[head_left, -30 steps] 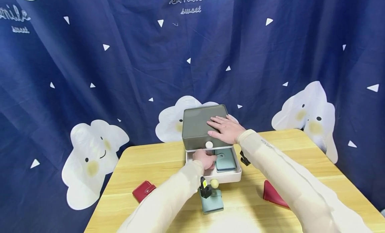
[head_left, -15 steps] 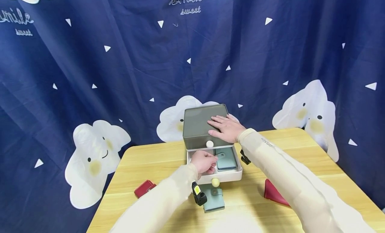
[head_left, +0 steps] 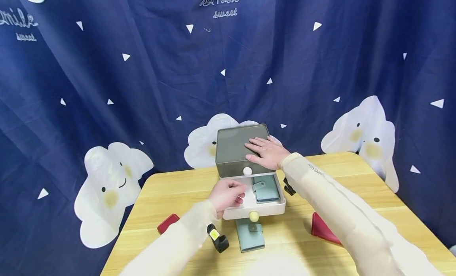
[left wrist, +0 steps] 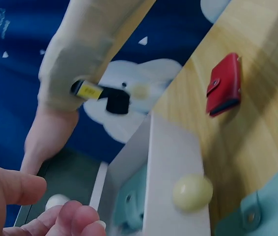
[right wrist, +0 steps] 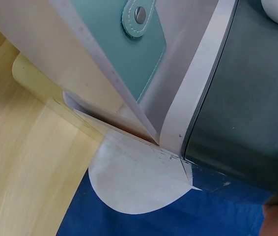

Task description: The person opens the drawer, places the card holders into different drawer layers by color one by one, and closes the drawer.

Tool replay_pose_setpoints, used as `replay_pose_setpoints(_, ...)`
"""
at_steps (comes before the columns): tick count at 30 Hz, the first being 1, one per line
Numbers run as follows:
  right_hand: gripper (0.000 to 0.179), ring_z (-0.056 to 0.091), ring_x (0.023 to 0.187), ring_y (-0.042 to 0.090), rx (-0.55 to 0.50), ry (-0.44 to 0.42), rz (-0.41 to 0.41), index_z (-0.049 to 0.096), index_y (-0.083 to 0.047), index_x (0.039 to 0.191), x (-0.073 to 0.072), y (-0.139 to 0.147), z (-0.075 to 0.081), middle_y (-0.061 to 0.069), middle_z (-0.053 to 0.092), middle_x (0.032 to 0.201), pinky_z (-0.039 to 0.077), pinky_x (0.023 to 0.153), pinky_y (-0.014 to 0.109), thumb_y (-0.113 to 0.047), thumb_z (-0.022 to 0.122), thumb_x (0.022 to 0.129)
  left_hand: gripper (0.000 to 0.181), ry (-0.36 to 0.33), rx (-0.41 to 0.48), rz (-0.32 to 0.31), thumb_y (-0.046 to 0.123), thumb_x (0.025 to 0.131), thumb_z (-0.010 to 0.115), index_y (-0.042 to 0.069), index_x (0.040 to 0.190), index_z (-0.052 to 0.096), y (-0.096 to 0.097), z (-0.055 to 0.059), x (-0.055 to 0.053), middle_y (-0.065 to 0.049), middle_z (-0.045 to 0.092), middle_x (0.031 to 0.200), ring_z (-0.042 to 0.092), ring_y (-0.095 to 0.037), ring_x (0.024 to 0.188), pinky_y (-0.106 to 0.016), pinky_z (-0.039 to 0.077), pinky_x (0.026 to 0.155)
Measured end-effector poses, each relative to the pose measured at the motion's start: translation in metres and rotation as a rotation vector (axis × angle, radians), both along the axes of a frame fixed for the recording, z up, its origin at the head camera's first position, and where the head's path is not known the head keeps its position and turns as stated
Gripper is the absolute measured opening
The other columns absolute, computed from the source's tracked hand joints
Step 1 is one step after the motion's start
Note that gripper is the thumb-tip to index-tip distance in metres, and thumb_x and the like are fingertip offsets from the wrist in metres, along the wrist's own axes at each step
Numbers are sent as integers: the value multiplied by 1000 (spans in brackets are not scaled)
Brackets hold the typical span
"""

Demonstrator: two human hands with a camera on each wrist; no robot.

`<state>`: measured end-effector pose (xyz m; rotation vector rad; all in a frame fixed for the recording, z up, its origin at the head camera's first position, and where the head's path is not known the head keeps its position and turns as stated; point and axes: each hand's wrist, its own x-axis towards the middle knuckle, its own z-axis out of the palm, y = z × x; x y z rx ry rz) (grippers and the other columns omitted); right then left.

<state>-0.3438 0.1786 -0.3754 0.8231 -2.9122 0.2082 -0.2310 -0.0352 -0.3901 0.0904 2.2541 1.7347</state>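
A small desktop drawer box with a dark grey body (head_left: 231, 147) stands at the table's back. Its lower white drawer (head_left: 272, 209), with a pale yellow knob (head_left: 254, 216), is pulled out. Inside on the right lies a teal snap wallet (head_left: 268, 189). My left hand (head_left: 227, 195) hovers over the drawer's left front corner, fingers loosely bent; in the left wrist view, thumb and fingers (left wrist: 75, 219) are apart with nothing between them. Flat on the box top rests my right hand (head_left: 268, 152), fingers spread; the right wrist view shows mainly the drawer and wallet (right wrist: 124, 44).
Another teal wallet (head_left: 251, 240) lies on the table before the drawer. One red wallet (head_left: 168, 223) is at the left, partly behind the left sleeve; a second red wallet (head_left: 323, 230) is at the right beside the right sleeve. A blue curtain (head_left: 160, 70) hangs behind the table.
My left hand has lifted from beside the wallet inside the drawer and drawn back leftward to the front corner, uncovering the drawer's white floor. My right hand stays on the box.
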Motion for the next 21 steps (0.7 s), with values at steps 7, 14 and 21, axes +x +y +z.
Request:
replay_pose_setpoints(7,74,21,144,22,-7,-5,4,35,-26,150,1,-1,1,0,29,156,9,116,49,-72,19,93,32,-9,25,66,18,94,62,-9,112,60,-39,-7,1,-11,64,84,60,-14,63,-26,52,59)
replay_pose_setpoints(14,75,20,145,21,-13,-12,3,34,-27,150,-2,2,-2,-1,27,156,8,116,47,-72,19,93,29,-36,129,127,12,95,59,-12,111,57,-70,-24,4,-11,63,82,60,-14,65,-23,51,59)
replay_pose_setpoints(21,78,20,145,21,-5,-2,10,33,-28,150,-4,1,-4,-2,27,156,8,116,48,-75,14,91,30,-33,161,227,12,95,58,-10,116,57,-92,-43,6,-13,64,88,61,-13,68,-22,52,60)
